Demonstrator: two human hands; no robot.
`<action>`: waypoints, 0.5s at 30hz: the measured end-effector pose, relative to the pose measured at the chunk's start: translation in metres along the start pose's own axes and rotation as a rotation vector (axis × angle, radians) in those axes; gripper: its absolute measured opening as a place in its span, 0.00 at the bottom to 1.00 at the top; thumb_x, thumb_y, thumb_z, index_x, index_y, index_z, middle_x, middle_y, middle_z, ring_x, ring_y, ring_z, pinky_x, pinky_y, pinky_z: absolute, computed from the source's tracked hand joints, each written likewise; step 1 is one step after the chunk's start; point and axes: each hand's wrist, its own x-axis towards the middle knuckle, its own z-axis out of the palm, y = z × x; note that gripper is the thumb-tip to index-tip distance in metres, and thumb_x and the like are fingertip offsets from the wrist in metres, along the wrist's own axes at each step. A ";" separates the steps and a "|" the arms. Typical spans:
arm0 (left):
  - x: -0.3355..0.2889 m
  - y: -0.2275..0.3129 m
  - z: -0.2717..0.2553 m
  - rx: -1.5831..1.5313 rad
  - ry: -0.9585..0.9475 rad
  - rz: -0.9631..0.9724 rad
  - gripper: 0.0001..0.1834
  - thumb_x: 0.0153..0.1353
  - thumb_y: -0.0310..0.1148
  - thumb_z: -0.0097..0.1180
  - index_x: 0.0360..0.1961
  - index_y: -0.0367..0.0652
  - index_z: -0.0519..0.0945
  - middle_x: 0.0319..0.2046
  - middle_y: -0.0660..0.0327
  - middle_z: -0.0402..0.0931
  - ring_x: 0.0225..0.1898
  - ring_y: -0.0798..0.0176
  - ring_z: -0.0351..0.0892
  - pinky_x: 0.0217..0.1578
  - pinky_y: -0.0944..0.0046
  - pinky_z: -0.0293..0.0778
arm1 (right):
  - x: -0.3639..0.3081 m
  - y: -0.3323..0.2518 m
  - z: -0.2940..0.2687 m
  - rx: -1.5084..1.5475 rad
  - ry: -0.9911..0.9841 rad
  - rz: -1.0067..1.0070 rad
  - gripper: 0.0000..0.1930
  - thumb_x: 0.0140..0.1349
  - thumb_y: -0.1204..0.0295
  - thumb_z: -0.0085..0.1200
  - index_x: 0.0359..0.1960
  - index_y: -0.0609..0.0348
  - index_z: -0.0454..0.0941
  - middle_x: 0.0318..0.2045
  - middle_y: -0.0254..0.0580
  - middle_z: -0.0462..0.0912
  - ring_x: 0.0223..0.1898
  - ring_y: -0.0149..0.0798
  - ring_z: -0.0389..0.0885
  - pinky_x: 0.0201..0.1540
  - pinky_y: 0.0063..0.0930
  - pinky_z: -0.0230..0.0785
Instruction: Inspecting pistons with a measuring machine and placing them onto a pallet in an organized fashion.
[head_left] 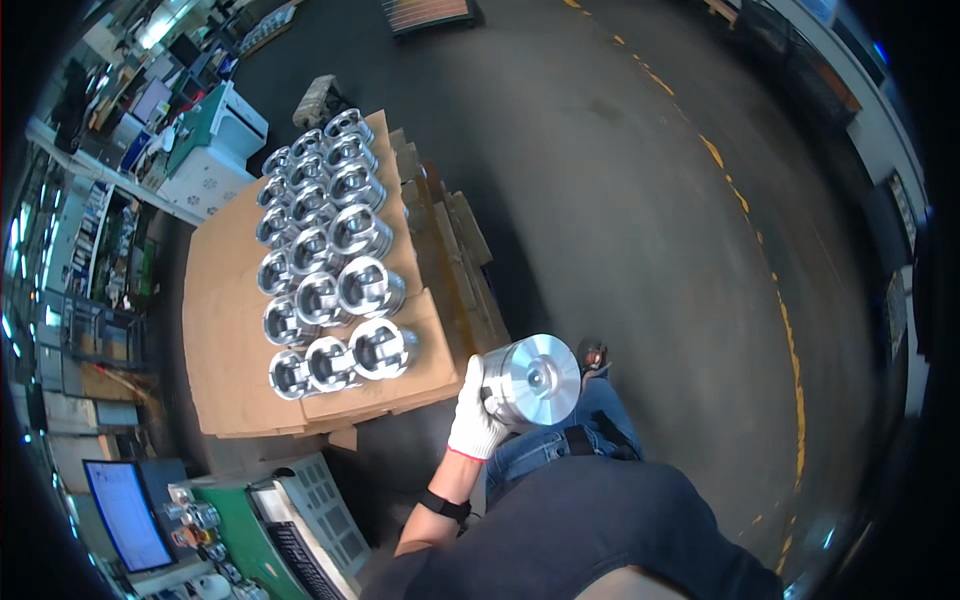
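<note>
Plainly, the left hand (475,422) grips the piston (538,380) from its left

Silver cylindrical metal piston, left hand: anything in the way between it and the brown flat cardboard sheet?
Only the left hand in a white fabric glove: it grips the silver cylindrical metal piston on the side facing the brown flat cardboard sheet. Nothing else visible stands between.

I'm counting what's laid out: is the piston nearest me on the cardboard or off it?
Off it: the gloved left hand grips that piston, out past the cardboard edge.
</note>
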 end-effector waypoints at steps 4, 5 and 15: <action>0.077 -0.031 0.091 0.543 0.254 0.140 0.23 0.69 0.53 0.54 0.40 0.40 0.80 0.27 0.65 0.79 0.22 0.76 0.71 0.23 0.75 0.66 | 0.102 0.028 -0.038 0.074 0.017 -0.006 0.27 0.71 0.54 0.46 0.65 0.56 0.65 0.55 0.45 0.77 0.54 0.45 0.77 0.56 0.36 0.72; 0.103 -0.030 0.104 0.699 0.271 0.138 0.22 0.68 0.52 0.55 0.38 0.41 0.80 0.26 0.66 0.79 0.22 0.77 0.70 0.24 0.74 0.67 | 0.133 0.043 -0.045 0.078 0.035 -0.021 0.28 0.71 0.54 0.46 0.66 0.56 0.64 0.56 0.45 0.76 0.54 0.45 0.77 0.56 0.36 0.72; 0.245 0.031 0.140 0.699 0.540 0.327 0.28 0.59 0.45 0.67 0.51 0.32 0.78 0.42 0.60 0.79 0.41 0.67 0.77 0.50 0.68 0.73 | 0.242 -0.168 -0.390 -0.056 0.129 0.036 0.40 0.50 0.62 0.67 0.65 0.60 0.66 0.58 0.52 0.77 0.58 0.47 0.77 0.59 0.33 0.70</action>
